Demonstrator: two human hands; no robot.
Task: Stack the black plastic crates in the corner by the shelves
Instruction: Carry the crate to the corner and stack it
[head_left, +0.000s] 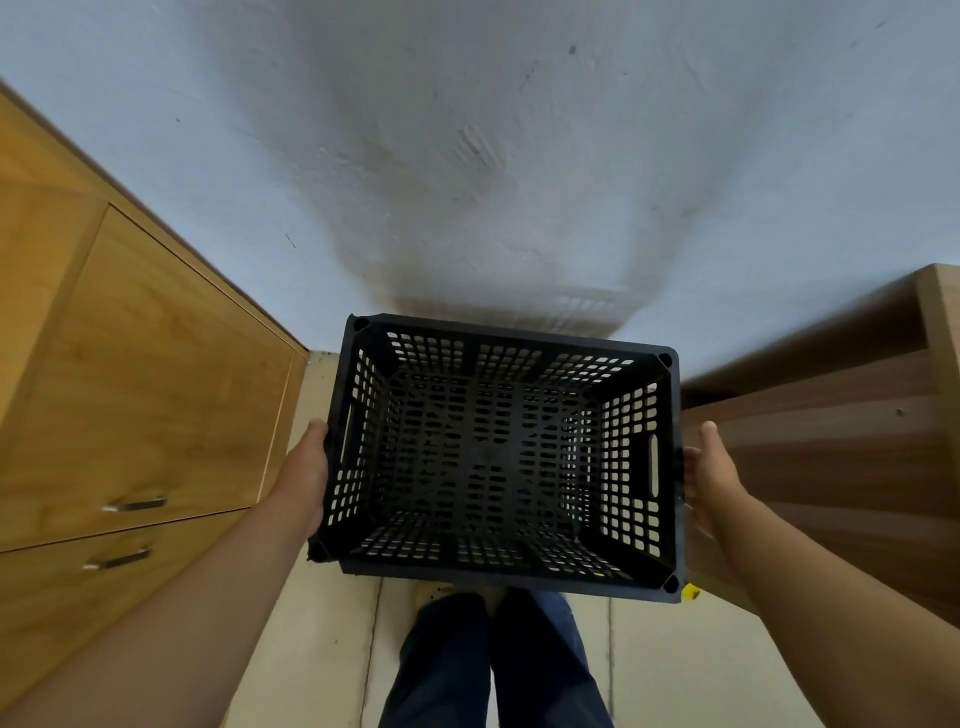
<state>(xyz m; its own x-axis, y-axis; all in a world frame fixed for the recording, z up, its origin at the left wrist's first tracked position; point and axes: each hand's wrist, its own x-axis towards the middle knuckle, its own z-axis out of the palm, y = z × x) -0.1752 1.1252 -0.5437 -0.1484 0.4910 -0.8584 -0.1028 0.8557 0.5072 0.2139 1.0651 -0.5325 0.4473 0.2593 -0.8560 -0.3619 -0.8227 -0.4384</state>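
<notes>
An empty black plastic crate with perforated walls and floor sits between my hands, open side up, in front of the white wall. My left hand presses against its left short wall beside the handle slot. My right hand is on the right short wall, fingers at the rim and thumb pointing up. A small yellow piece sticks out at the crate's near right corner. What lies under the crate is hidden, so I cannot tell whether it rests on another crate.
A light wooden cabinet with two metal handles stands close on the left. Darker wooden shelves stand close on the right. The white wall closes the gap behind. My legs stand on the pale tiled floor below the crate.
</notes>
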